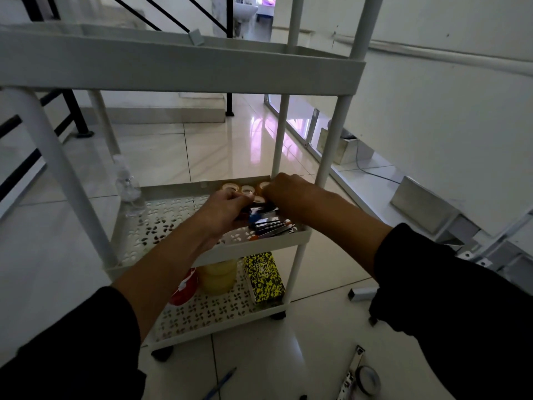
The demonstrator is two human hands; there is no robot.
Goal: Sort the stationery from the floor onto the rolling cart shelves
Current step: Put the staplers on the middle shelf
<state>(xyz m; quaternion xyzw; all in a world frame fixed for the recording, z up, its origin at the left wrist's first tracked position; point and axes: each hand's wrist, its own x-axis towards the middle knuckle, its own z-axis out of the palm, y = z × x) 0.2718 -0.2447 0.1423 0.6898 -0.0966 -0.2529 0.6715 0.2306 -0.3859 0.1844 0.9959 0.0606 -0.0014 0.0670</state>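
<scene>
A white rolling cart [178, 67] stands in front of me. Both my hands reach into its middle shelf [161, 223]. My left hand [227, 207] has its fingers curled over small items next to a pile of staplers and cutters [268, 223]. My right hand [284, 190] is curled at the small tape rolls [246, 189] lined up along the back rim; what it holds is hidden. On the bottom shelf [207, 316] sit a red tape roll [184, 287], a stack of yellowish tape rolls [217, 277] and a yellow-black speckled box [264, 277].
On the tiled floor lie a blue pen [220, 382], a black tape roll [367, 376], a ruler-like strip [353, 373] and a small metal piece [363, 294]. A clear bottle [128, 187] stands behind the cart. Stair railing is on the left, metal boxes along the right wall.
</scene>
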